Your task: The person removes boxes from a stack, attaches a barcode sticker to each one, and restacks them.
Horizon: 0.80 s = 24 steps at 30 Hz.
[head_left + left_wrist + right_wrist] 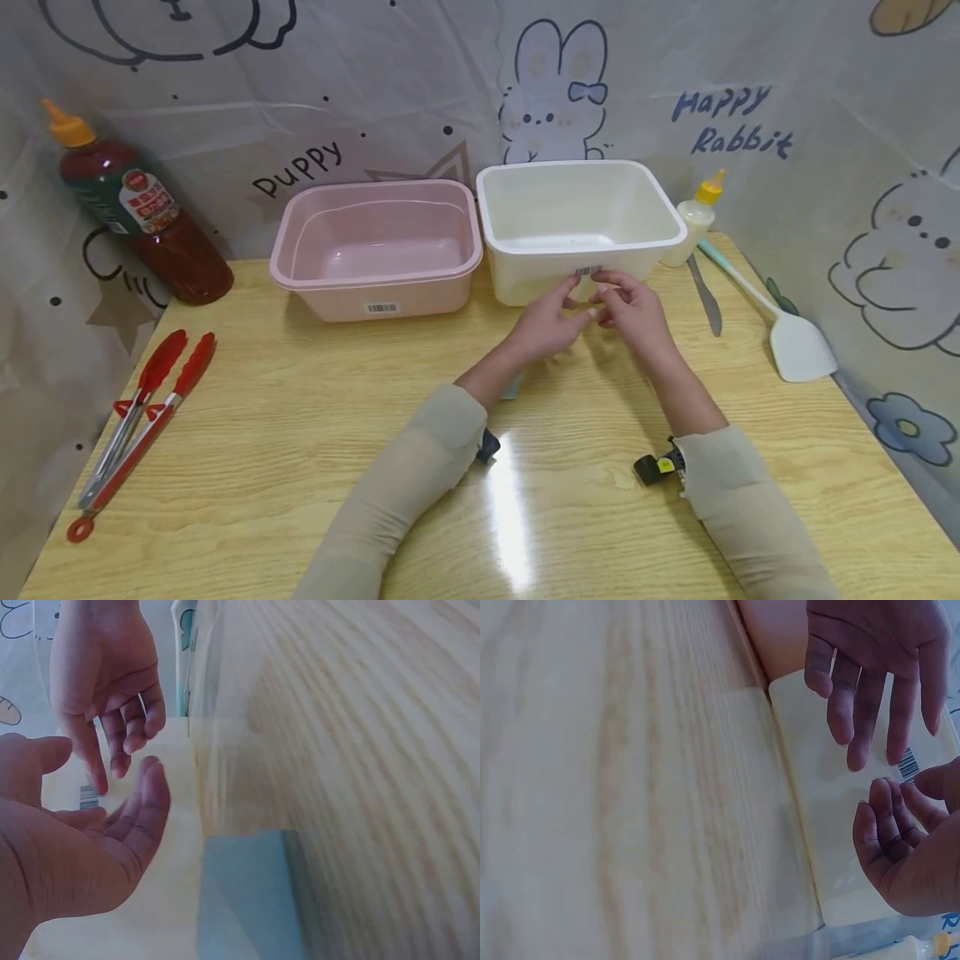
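Note:
In the head view my left hand [551,323] and right hand [633,312] meet in front of the white basin [517,279], near its barcode label [588,271]. Both hold nothing, their fingers loosely bent. The left wrist view has the left hand [90,855] palm up-facing toward the right hand [109,667], with a gap between their fingertips. From the right wrist, the right hand [922,862] appears below the left hand [877,637]. Whether any finger touches the basin, I cannot tell. A blue-grey block [247,892] lies on the table, mostly hidden under the left forearm in the head view.
A pink basin [382,292] stands left of the white one. Far left are a red sauce bottle [146,204] and red-tipped tongs [142,425]. Rightward stand a small yellow-capped bottle [696,218], a knife [705,298] and a white spatula [798,346]. Fabric walls border the table.

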Tool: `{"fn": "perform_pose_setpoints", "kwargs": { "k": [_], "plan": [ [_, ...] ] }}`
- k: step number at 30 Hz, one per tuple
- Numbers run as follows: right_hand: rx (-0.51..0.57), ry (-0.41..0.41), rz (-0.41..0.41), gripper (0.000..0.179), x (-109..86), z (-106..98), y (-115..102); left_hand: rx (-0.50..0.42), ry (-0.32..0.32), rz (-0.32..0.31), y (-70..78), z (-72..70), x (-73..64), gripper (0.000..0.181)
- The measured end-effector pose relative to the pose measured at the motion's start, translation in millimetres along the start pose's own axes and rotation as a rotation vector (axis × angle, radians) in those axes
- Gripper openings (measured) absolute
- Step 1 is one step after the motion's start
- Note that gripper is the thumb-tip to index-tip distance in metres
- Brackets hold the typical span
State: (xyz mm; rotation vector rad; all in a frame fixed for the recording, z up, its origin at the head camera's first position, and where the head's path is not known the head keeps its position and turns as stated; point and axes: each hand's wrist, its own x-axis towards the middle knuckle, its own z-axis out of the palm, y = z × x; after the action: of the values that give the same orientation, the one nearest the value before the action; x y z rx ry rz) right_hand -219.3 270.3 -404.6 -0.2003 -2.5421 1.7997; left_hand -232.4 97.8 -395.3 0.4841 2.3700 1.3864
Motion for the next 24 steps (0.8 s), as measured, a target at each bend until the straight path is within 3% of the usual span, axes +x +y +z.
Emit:
{"fn": "perform_pose_setpoints", "kwargs": {
  "k": [7,11,18,24],
  "plan": [
    [0.029,0.007,-0.040,0.041,1.0,0.5,-3.1,-0.016,0.002,0.008,5.0,-6.5,-0.8,0.065],
    [0.018,0.021,-0.014,0.041,1.8,-4.1,-0.6,-0.038,0.016,-0.010,2.5,-9.6,0.0,0.061],
    [0.000,-0.019,-0.009,0.041,-0.4,-0.5,-3.6,-0.038,-0.006,0.015,-4.5,-3.0,8.0,0.059],
    [0.001,0.022,-0.025,0.041,-2.7,-5.8,-9.0,-0.056,0.001,0.020,-2.5,-7.9,3.1,0.059]
  ]
}}
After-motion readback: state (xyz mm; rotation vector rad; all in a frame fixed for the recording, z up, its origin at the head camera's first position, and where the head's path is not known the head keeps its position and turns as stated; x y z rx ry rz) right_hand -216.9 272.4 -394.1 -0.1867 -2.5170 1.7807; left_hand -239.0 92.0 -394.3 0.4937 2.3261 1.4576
